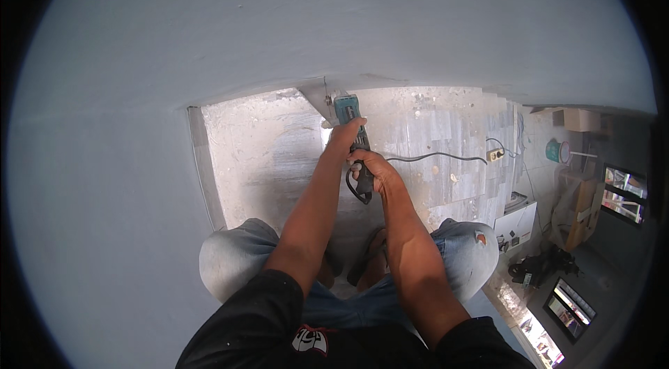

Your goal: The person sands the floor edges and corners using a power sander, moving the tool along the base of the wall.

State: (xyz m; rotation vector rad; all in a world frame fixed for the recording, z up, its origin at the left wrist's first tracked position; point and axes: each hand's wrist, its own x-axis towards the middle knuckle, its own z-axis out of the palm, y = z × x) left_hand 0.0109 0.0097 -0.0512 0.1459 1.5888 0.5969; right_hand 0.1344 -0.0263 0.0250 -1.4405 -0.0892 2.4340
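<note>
Both of my hands are closed on an angle grinder (346, 108) with a teal head and a dark body. My left hand (344, 135) wraps the body just behind the teal head. Behind it, my right hand (376, 168) grips the rear end, where the black cord (432, 156) comes out. The grinder's head points at the foot of the grey wall, close to a grey slanted piece (315, 101) that leans there. The disc is mostly hidden, so I cannot tell whether it touches anything.
Grey plank-like tiles (446, 125) with dust and debris cover the floor. The cord runs right to a power strip (495, 154). Farther right are a teal bucket (555, 151), cardboard boxes (580, 120) and a black bag (547, 264). A grey wall (104, 181) rises close on my left.
</note>
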